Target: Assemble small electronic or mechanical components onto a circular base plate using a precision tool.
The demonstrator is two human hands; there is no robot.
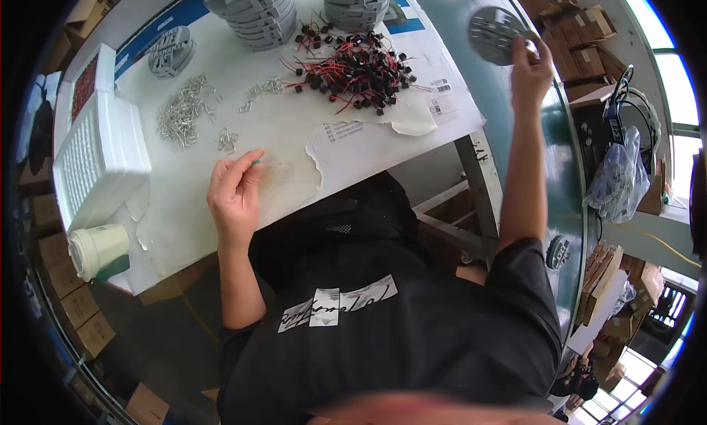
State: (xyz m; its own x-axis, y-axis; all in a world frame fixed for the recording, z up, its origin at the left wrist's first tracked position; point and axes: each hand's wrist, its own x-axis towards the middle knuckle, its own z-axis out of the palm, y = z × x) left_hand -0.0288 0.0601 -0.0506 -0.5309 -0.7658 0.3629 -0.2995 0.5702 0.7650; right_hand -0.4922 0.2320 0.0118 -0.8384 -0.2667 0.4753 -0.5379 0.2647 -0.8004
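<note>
My left hand (236, 193) rests on the white paper-covered table (353, 156), its fingers pinched on a small green-tipped tool (255, 162). My right hand (532, 68) is stretched out to the right, over the green conveyor belt (567, 174), and grips a round grey plastic disc (496, 34) by its edge. A pile of small black parts with red and black wires (353, 71) lies on the table between the two hands. Loose silver metal clips (184, 112) are scattered to the left of the pile, beyond my left hand.
Stacks of grey discs (254, 9) stand at the table's far edge, with one more stack (171, 51) farther left. A white foam tray (99, 156) and a lidded paper cup (99, 250) sit at the left. Cardboard boxes (574, 20) and a plastic bag (617, 178) lie beyond the belt.
</note>
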